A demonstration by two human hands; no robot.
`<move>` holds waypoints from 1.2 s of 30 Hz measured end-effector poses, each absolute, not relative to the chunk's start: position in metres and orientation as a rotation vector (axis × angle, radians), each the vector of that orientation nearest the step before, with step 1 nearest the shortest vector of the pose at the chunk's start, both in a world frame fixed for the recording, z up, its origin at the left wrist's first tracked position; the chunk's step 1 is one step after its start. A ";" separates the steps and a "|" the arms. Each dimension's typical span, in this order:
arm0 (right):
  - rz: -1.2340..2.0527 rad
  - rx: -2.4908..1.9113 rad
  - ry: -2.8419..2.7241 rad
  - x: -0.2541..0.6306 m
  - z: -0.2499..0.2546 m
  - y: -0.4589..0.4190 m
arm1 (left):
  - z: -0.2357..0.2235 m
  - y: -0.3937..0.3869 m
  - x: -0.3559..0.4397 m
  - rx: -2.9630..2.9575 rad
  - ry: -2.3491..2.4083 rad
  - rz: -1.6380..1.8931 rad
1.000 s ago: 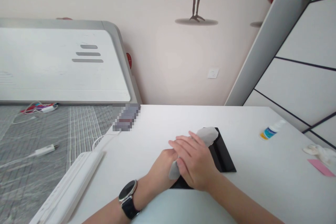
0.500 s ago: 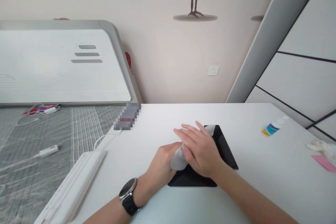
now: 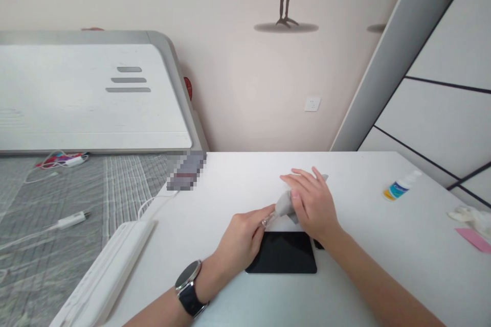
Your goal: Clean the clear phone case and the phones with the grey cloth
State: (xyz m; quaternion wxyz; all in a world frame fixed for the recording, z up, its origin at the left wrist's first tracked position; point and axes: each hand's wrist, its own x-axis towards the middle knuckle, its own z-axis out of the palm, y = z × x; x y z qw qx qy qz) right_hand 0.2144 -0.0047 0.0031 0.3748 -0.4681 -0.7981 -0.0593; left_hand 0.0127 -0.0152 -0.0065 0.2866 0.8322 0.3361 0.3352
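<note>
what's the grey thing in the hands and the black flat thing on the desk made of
The grey cloth looks like soft matte fabric, maybe microfibre, since it bunches into soft folds. The black flat panel has a smooth, dull finish and crisp straight edges, probably plastic, though the look leaves that open.

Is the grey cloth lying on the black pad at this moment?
No, the grey cloth is held up between the left hand and right hand, just beyond the black pad.

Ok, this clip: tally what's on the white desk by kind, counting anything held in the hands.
Grey cloth: 1
Small clear piece: 1
Black flat panel: 1
Bottle with blue label: 1
Crumpled white tissue: 1
Pink slip: 1
Long white ribbed bar: 1
Pixelated item, kind unreadable: 1
Total: 8
</note>
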 end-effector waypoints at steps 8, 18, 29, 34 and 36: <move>-0.117 -0.928 -2.232 0.188 0.007 -0.019 | -0.014 -0.014 0.011 2.255 0.941 0.962; -0.019 -1.042 -2.141 0.189 0.005 -0.022 | -0.012 -0.018 0.015 2.252 0.918 0.948; -0.045 -1.057 -2.152 0.192 0.006 -0.021 | -0.011 -0.018 0.016 2.238 0.940 0.947; -0.124 -1.042 -2.131 0.204 0.006 -0.011 | -0.009 -0.017 0.011 2.255 0.919 0.953; -0.176 -1.156 -1.992 0.211 0.006 -0.007 | -0.006 -0.018 0.012 2.268 0.900 0.956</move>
